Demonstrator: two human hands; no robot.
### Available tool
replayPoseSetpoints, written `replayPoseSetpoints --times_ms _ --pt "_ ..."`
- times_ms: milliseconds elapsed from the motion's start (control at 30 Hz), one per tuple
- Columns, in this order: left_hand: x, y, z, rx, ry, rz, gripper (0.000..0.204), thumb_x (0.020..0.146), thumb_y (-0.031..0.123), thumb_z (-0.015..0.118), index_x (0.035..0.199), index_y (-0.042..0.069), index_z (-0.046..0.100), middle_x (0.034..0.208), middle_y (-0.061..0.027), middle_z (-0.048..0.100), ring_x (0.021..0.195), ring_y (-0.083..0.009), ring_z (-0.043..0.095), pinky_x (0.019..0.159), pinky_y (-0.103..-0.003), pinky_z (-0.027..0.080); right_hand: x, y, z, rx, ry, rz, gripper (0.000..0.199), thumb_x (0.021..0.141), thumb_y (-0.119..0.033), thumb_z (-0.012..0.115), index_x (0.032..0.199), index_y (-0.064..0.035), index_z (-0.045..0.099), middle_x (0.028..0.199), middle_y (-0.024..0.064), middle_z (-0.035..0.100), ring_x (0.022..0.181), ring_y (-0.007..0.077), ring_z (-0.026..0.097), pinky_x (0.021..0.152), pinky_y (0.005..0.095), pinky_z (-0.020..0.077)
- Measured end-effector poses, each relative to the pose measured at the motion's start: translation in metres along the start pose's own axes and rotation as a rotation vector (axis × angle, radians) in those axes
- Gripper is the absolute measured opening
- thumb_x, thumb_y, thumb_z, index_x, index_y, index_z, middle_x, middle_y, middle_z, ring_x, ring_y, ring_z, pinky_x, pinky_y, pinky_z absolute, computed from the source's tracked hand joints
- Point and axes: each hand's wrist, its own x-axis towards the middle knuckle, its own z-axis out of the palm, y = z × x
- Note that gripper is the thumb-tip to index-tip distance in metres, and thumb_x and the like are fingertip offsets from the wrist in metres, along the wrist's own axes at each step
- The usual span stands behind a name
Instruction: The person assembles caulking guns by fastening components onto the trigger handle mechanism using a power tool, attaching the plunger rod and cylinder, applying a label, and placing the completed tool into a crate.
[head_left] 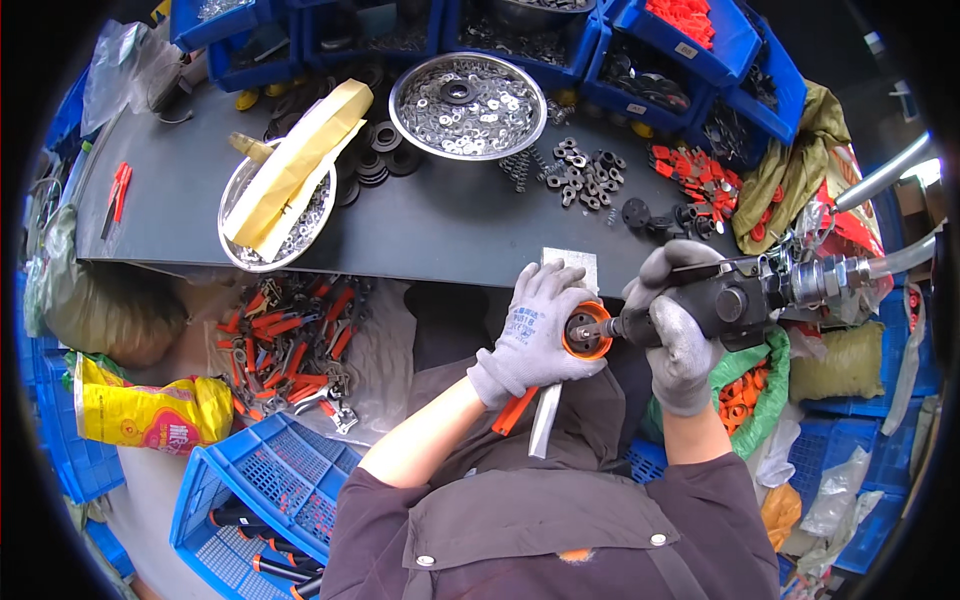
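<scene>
Tabletop (430, 235) ahead of us carries two pans of washers, loose nuts and red parts. Below its edge, our right hand (678, 340) clenches around a black air driver (735, 298), bit touching the orange part (587, 331). Our left hand (535, 335) grasps that part, over a metal bar (548, 405).

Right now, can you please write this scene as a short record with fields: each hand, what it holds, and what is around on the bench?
Left hand: gloved left hand grips an orange round part with a dark metal centre.
Right hand: gloved right hand holds a black power driver, its bit meeting the part's centre.
Under the hands: a metal bar.
Bench: grey worktop with a round tray of washers.
Lower left: blue crate.
</scene>
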Motion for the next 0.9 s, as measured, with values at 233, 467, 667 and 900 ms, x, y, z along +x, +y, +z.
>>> replayPoseSetpoints --times_ms 233,467,667,900 --pt "-0.002 0.001 -0.001 0.012 -0.020 -0.006 0.073 0.059 0.045 0.085 0.118 0.009 0.062 0.138 -0.0199 0.051 0.138 -0.0456 0.038 0.117 -0.059 0.017 0.001 0.008 -0.012 0.067 -0.144 -0.067 0.043 0.082 0.007 0.054 0.124 -0.0016 0.048 0.106 0.0115 0.058 0.087 0.0179 0.065 0.079 0.0326 0.0552" --pt "-0.001 0.000 0.000 0.049 -0.006 0.017 0.074 0.060 0.045 0.085 0.119 0.008 0.061 0.137 -0.0197 0.052 0.137 -0.0437 0.039 0.117 -0.058 0.018 0.000 0.012 -0.014 0.172 -0.141 -0.089 0.041 0.082 0.007 0.057 0.121 -0.0018 0.049 0.105 0.0116 0.058 0.087 0.0181 0.065 0.078 0.0338 0.0561" --pt "-0.001 0.005 0.000 0.057 0.001 -0.005 0.071 0.060 0.041 0.085 0.119 0.010 0.061 0.135 -0.0183 0.053 0.135 -0.0428 0.040 0.117 -0.056 0.019 0.004 0.002 -0.017 0.069 -0.010 -0.086 0.053 0.084 0.008 0.054 0.136 0.0010 0.046 0.114 0.0142 0.060 0.089 0.0188 0.066 0.075 0.0322 0.0557" --pt "-0.004 0.008 0.000 0.071 0.016 -0.035 0.073 0.060 0.039 0.087 0.121 0.010 0.060 0.133 -0.0152 0.055 0.136 -0.0405 0.041 0.118 -0.057 0.019 -0.027 -0.012 -0.098 0.030 0.333 -0.205 0.056 0.077 0.001 0.060 0.133 0.0028 0.050 0.110 0.0152 0.063 0.081 0.0189 0.068 0.074 0.0330 0.0565"
